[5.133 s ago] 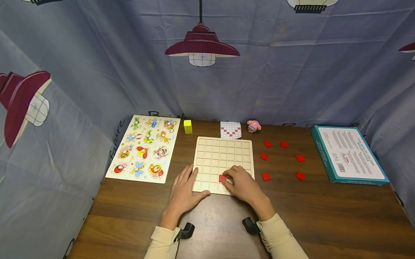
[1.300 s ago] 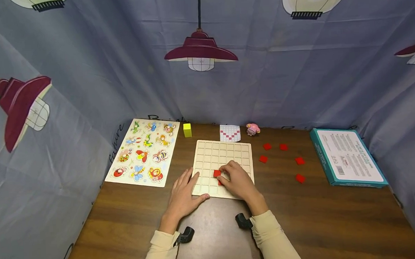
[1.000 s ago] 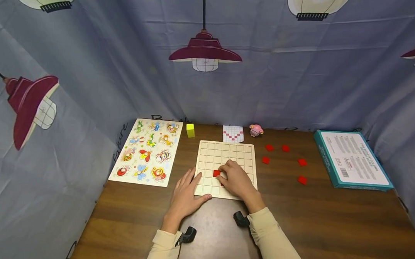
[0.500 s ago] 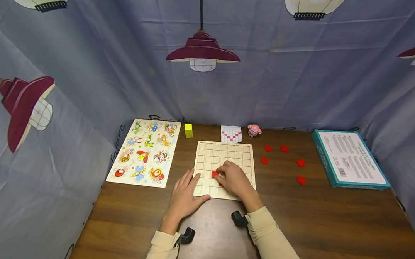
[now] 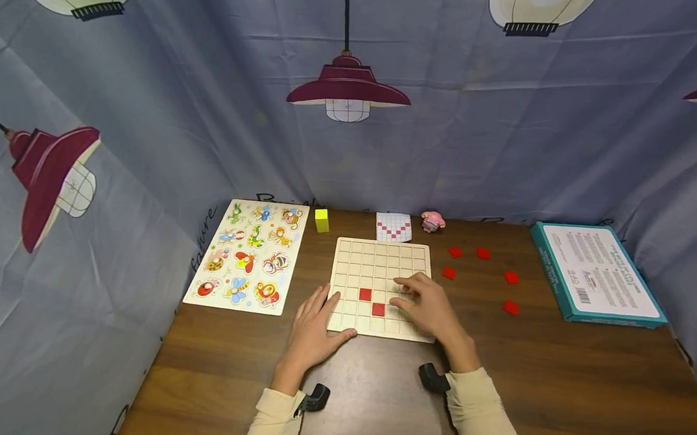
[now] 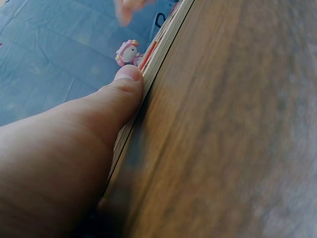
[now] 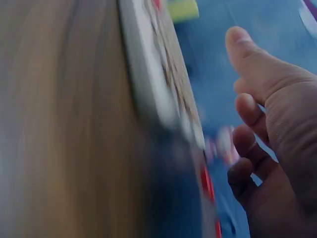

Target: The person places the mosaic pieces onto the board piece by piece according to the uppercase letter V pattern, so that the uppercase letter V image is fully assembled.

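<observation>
A pale wooden grid board (image 5: 379, 261) lies in the middle of the table. Two red square tiles sit in its cells, touching only at a corner: one tile (image 5: 365, 294) up and to the left, the other tile (image 5: 378, 309) lower right. My left hand (image 5: 312, 332) rests on the board's left edge with fingers extended and the thumb (image 6: 126, 84) along the front edge. Above the board's right part hovers my right hand (image 5: 431, 308), thumb and fingers apart, holding nothing. The right wrist view shows its loosely bent fingers (image 7: 252, 114).
Several loose red tiles (image 5: 449, 273) lie right of the board. Behind it are a patterned grid card (image 5: 394, 227), a pink figurine (image 5: 433, 221) and a yellow block (image 5: 322, 220). An insect picture board (image 5: 251, 257) lies left, a teal box (image 5: 602, 274) right.
A second red tile has come from the right side into the board, up-left of the first. My right hand has let go of it and moved right. The left hand stays put.
</observation>
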A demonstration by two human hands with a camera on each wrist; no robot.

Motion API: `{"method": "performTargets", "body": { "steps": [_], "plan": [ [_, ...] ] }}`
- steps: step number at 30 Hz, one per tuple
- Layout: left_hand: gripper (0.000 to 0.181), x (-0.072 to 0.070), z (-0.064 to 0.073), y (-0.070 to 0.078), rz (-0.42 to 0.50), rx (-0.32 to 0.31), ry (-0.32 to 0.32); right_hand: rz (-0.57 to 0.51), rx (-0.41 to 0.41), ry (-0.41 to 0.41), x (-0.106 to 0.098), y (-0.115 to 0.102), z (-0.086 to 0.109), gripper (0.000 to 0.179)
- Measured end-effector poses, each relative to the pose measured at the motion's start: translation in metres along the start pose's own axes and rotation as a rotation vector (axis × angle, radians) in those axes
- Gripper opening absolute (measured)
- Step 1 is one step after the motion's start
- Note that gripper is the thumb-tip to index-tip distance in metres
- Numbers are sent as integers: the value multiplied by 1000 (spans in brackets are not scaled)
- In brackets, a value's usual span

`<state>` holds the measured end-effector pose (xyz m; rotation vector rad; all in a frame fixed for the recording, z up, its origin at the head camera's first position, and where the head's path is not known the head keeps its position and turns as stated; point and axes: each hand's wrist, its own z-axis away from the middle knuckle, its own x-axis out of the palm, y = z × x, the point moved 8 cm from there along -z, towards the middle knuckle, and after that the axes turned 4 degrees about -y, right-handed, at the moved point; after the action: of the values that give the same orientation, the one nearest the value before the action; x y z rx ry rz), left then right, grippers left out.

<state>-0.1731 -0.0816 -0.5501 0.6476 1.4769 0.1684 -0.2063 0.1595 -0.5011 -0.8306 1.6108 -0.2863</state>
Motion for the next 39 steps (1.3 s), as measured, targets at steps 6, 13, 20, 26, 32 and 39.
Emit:
{"method": "performTargets", "body": {
  "steps": [6,13,20,26,32,39],
  "plan": [
    [90,-2,0,3,11,7,18,19,118,177,-62,65,59,52],
    [91,0,-1,2,31,-16,-12,82,345,324,-112,128,114,49],
    [91,1,-1,0,28,-18,-2,91,460,363,-117,152,126,55],
    [91,0,0,0,15,-19,-7,134,498,359,-116,155,127,56],
    [89,-3,0,3,15,0,16,159,534,323,-115,158,127,54],
    [91,0,0,2,31,-22,-15,156,591,282,-112,160,127,46]
  ]
}}
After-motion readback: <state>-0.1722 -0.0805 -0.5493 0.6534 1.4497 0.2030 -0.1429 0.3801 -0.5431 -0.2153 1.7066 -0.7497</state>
